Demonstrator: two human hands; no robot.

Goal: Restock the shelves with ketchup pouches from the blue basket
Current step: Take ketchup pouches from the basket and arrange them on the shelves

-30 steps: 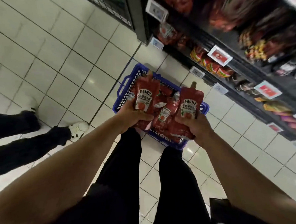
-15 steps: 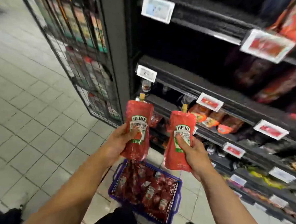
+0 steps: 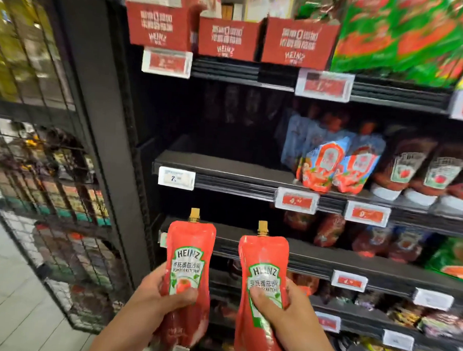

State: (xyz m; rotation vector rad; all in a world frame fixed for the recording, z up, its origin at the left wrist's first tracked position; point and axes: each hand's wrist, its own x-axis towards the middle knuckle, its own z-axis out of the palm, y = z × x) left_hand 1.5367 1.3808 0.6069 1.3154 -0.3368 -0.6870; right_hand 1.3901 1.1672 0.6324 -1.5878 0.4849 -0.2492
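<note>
Currently both hands are up in front of the shelving, each holding one red Heinz ketchup pouch upright, spout on top. Left hand (image 3: 162,300) grips the left pouch (image 3: 190,256) at its lower half: thumb across the front label, other fingers wrapped behind. Right hand (image 3: 279,312) grips the right pouch (image 3: 262,273) the same way, thumb pressed on the label, fingers curled round the right edge. Both sets of fingers are closed on the pouches. The pouches sit side by side, near each other but not touching; the left one rides slightly higher.

Behind and above them is the middle shelf (image 3: 225,172), black, with a bare stretch on its left part and a white price tag (image 3: 176,178) on its front edge. Further right on that shelf stand blue-and-red pouches (image 3: 332,167), then dark ketchup bottles (image 3: 423,172) cap-down. The top shelf carries three red Heinz cartons (image 3: 227,38) and green-red packs (image 3: 404,36) to the right. Lower shelves hold more red pouches, blurred. A black wire-mesh rack (image 3: 37,165) stands left of the shelf post.
</note>
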